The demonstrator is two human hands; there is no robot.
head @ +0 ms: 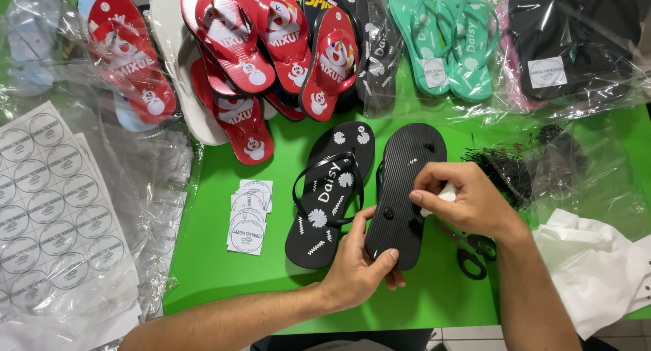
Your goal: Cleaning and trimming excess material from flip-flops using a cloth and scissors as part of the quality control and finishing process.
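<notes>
Black flip-flop [405,188] lies sole-up on the green tabletop [224,256], beside its upright mate [330,188]. Left hand [359,266] grips its heel, steadying it, while right hand [461,202] pinches a small white sticker [445,193] against the sole; scissors [471,250] rest alongside.

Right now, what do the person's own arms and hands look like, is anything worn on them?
Both forearms are bare, no sleeves in view. The left hand and right hand wear no gloves, rings, watch or bracelet that the picture shows. Fingernails are short and unpainted.
</notes>
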